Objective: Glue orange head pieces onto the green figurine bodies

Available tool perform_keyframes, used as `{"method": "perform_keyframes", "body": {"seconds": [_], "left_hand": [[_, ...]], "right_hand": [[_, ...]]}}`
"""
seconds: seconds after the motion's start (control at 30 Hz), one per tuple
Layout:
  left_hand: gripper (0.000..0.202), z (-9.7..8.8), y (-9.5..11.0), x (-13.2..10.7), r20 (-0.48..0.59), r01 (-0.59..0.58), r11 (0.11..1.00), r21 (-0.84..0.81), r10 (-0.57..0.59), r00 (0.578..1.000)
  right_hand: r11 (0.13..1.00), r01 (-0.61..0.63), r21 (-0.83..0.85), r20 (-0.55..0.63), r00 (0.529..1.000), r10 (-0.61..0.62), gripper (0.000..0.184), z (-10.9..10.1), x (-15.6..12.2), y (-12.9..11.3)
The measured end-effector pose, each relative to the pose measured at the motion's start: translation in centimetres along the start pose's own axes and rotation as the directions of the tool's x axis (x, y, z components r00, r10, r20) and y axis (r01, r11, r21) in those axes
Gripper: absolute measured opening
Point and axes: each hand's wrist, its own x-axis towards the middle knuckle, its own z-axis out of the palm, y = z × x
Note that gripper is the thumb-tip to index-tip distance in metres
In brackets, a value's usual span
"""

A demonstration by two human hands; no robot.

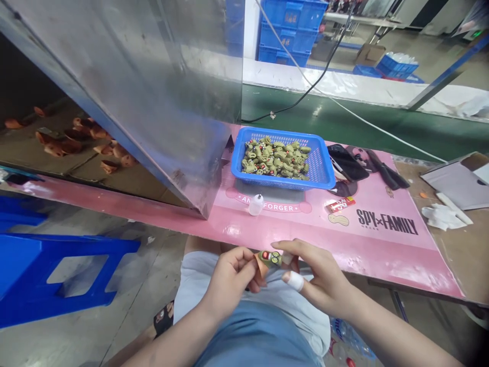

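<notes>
Over my lap, both hands meet on one small toy piece. My left hand (231, 278) pinches an orange-brown part (261, 265) at the piece's left end. My right hand (319, 278), with white tape round one finger, grips the small green figure (272, 258) with a red and white face from the right. On the pink mat (290, 227) ahead stands a blue basket (319, 165) holding several more green figures (275, 157). A small white bottle (255, 204) stands in front of the basket.
A slanted metal sheet (153, 92) rises at the left, with several orange-brown parts (91, 140) on the surface behind it. Black tools (362, 163) and white scraps (443, 214) lie at the right. A blue stool (57, 275) stands on the floor at my left.
</notes>
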Motion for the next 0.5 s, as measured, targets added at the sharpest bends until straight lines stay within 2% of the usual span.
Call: {"method": "perform_keyframes", "body": {"seconds": [0.07, 0.13, 0.23, 0.3, 0.33, 0.37, 0.43, 0.47, 0.5], "left_hand": [[0.021, 0.2, -0.4, 0.3, 0.014, 0.01, 1.0, -0.015, -0.01, 1.0], [0.021, 0.3, -0.8, 0.6, 0.031, 0.039, 0.999, -0.011, -0.039, 0.999], [0.023, 0.3, -0.9, 0.7, 0.083, 0.112, 0.993, 0.022, -0.114, 0.99], [0.026, -0.3, -1.1, 0.5, 0.051, 0.13, 0.989, 0.064, -0.133, 0.99], [0.028, -0.7, -1.2, 0.4, 0.004, 0.125, 0.988, 0.085, -0.126, 0.992], [0.029, -1.1, -1.4, 0.3, -0.05, 0.116, 0.988, 0.105, -0.111, 0.993], [0.033, -2.1, -2.0, 0.2, -0.141, 0.107, 0.985, 0.136, -0.087, 0.986], [0.035, -2.5, -2.3, 0.3, -0.168, 0.106, 0.983, 0.147, -0.081, 0.983], [0.039, -2.8, -2.7, 0.4, -0.179, 0.108, 0.981, 0.158, -0.08, 0.981]], "right_hand": [[0.998, 0.04, -0.04, 0.005, 0.999, -0.04, 0.033, 0.4, 0.0, -0.2], [0.999, -0.004, -0.045, -0.026, 1.0, 0.002, 0.025, 0.8, -0.1, -0.2], [0.989, -0.146, -0.007, -0.104, 0.984, 0.145, 0.016, 0.6, -0.9, 1.2], [0.958, -0.286, 0.014, -0.243, 0.929, 0.28, 0.017, -0.9, -2.0, 3.6], [0.932, -0.361, 0.031, -0.348, 0.87, 0.349, 0.019, -2.1, -2.8, 5.3], [0.899, -0.434, 0.061, -0.469, 0.782, 0.41, 0.021, -3.7, -3.6, 7.1], [0.83, -0.543, 0.124, -0.686, 0.558, 0.468, 0.027, -7.5, -5.4, 10.9], [0.805, -0.575, 0.148, -0.757, 0.458, 0.466, 0.03, -9.4, -6.3, 12.6], [0.787, -0.596, 0.161, -0.796, 0.393, 0.461, 0.032, -11.1, -7.0, 14.1]]}}
